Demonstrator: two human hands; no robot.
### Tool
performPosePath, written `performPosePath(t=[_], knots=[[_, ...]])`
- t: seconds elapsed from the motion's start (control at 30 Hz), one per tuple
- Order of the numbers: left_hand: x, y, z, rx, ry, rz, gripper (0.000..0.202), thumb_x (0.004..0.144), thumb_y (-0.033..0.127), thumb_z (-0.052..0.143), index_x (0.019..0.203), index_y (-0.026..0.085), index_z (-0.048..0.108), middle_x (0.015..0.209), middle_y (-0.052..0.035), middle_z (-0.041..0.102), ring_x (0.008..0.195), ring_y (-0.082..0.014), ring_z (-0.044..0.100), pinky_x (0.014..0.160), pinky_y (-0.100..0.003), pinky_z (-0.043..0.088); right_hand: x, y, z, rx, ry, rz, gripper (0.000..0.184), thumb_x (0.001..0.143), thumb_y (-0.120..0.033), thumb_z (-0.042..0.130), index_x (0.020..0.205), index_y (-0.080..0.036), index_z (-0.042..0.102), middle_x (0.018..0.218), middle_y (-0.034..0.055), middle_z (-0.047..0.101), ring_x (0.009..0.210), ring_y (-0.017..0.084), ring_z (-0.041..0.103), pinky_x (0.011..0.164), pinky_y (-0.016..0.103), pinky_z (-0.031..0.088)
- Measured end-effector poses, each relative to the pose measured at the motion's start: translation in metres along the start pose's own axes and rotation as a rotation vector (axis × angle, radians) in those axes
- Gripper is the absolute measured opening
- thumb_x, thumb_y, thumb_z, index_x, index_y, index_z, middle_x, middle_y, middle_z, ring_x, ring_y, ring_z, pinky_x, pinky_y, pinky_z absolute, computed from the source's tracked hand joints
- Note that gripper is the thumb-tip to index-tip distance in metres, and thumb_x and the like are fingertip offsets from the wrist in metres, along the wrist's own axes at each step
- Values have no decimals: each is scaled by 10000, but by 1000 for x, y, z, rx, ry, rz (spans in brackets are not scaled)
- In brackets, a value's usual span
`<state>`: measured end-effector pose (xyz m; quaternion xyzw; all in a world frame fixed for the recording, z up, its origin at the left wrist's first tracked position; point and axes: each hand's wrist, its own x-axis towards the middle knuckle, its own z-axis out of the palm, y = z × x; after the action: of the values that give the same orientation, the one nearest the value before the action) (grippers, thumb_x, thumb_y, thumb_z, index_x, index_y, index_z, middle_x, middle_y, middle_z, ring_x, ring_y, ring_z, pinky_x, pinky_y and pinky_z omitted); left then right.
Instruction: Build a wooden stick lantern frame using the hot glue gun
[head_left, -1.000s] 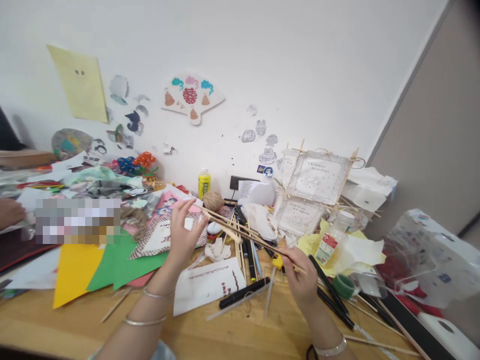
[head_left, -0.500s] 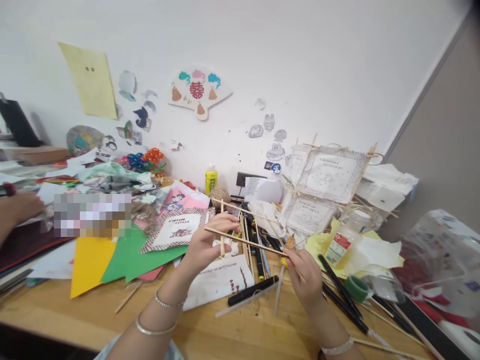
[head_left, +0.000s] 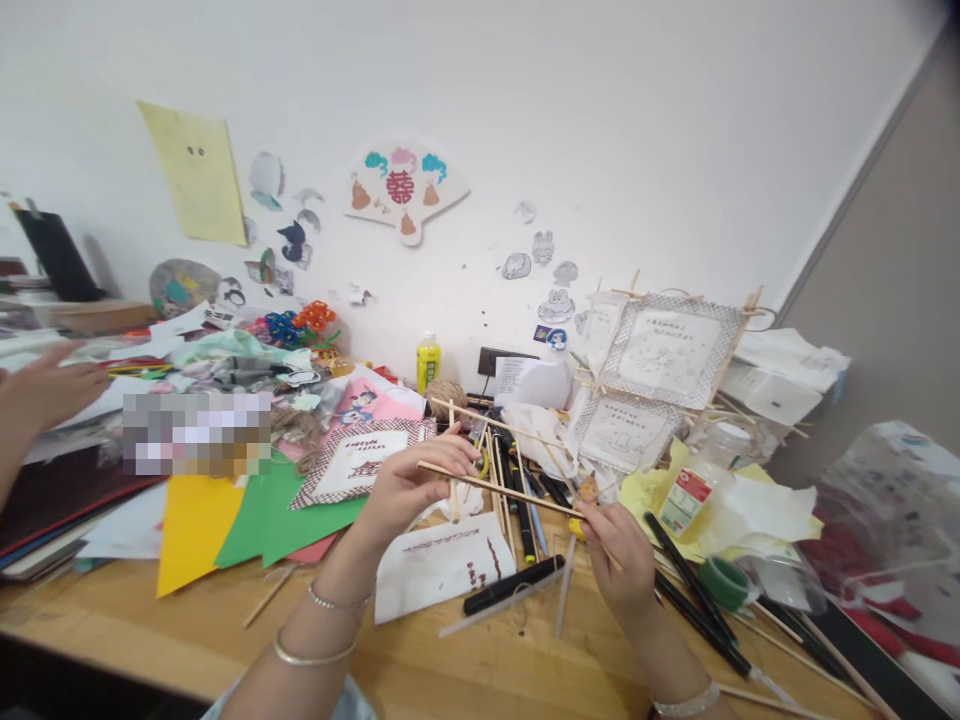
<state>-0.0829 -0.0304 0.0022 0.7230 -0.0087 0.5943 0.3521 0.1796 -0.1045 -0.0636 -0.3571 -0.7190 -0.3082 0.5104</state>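
Note:
A frame of thin wooden sticks [head_left: 510, 492] is held level above the table between my two hands. Its left end is in the grip of my left hand [head_left: 405, 490], thumb below and fingers curled over the sticks. At the right corner, my right hand [head_left: 619, 550] pinches the near stick, beside a small yellow bit [head_left: 575, 527]. Beneath the frame lie a white sheet with dark red marks [head_left: 435, 580], a black marker [head_left: 514, 585] and several loose sticks and pens.
Another person's hand [head_left: 52, 390] reaches in at far left. A patterned panel [head_left: 360, 460] and green paper [head_left: 277, 510] lie left. Stick-framed paper panels [head_left: 675, 350] stand at back right, near a white bottle [head_left: 694, 485] and green tape [head_left: 724, 582]. Black markers [head_left: 697, 625] lie right.
My left fingers have closed from a spread pose onto the left end of the stick frame. The right hand keeps its pinch. The other person's hand has risen slightly. The view has shifted a little.

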Motion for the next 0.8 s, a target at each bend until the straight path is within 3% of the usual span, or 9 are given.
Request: performPosePath(t=[0.1, 0.17, 0.27, 0.33, 0.37, 0.4, 0.47, 0.57, 0.8], knots=[[-2, -2, 2, 2, -6, -2, 129, 737, 327, 677, 807, 223, 704, 742, -67, 699, 856, -244, 623, 871, -462, 420, 0, 0, 0, -16, -2, -15, 347, 845, -85, 488, 1172, -193, 531, 768, 63, 606, 718, 177, 577, 610, 307, 488], [-3, -4, 6, 50, 56, -6, 160, 735, 359, 672, 798, 214, 694, 841, -85, 692, 951, -259, 593, 902, -459, 396, 2, -2, -1, -55, 7, -28, 355, 851, -84, 482, 1188, -192, 518, 770, 66, 601, 714, 176, 567, 611, 303, 479], [-5, -9, 19, 163, 393, -36, 230, 722, 399, 673, 837, 201, 648, 979, -83, 634, 998, -235, 544, 910, -392, 386, 5, -6, -3, -175, 31, -38, 383, 849, -64, 476, 1213, -183, 499, 723, 53, 579, 651, 163, 527, 580, 282, 439], [-7, -13, 30, 223, 629, -105, 190, 763, 378, 633, 814, 198, 598, 873, -37, 598, 865, -173, 542, 822, -305, 410, 6, -7, -4, -272, 42, -51, 412, 838, -48, 491, 1231, -171, 485, 689, 44, 564, 610, 154, 496, 559, 273, 398], [-9, -15, 35, 244, 677, -163, 177, 779, 366, 613, 782, 193, 578, 792, -14, 569, 782, -150, 526, 757, -271, 413, 5, -7, -4, -316, 39, -62, 424, 833, -45, 501, 1239, -166, 478, 681, 42, 560, 598, 151, 484, 555, 272, 380], [-10, -16, 40, 248, 666, -230, 180, 788, 360, 600, 752, 187, 565, 736, 0, 541, 722, -137, 505, 703, -251, 407, 4, -6, -4, -353, 32, -75, 432, 830, -47, 511, 1244, -162, 471, 677, 41, 559, 590, 148, 474, 555, 274, 366], [-13, -18, 47, 201, 535, -355, 213, 772, 376, 608, 723, 175, 563, 679, 7, 519, 664, -132, 481, 642, -242, 392, 2, -5, -2, -397, 17, -100, 448, 824, -48, 526, 1253, -157, 457, 664, 34, 552, 586, 145, 459, 560, 276, 347], [-16, -20, 52, 73, 363, -441, 293, 741, 447, 616, 685, 163, 571, 649, -6, 540, 656, -146, 491, 633, -256, 386, -1, -4, 1, -417, 8, -116, 455, 816, -36, 532, 1248, -159, 453, 651, 21, 535, 594, 141, 451, 579, 277, 343], [-17, -28, 48, 70, 466, -536, 460, 812, 524, 491, 520, 168, 503, 516, 1, 476, 535, -126, 428, 543, -256, 325, -3, -6, 6, -368, -32, -115, 336, 816, -78, 565, 1141, -158, 543, 627, 7, 500, 587, 134, 434, 564, 274, 320]])
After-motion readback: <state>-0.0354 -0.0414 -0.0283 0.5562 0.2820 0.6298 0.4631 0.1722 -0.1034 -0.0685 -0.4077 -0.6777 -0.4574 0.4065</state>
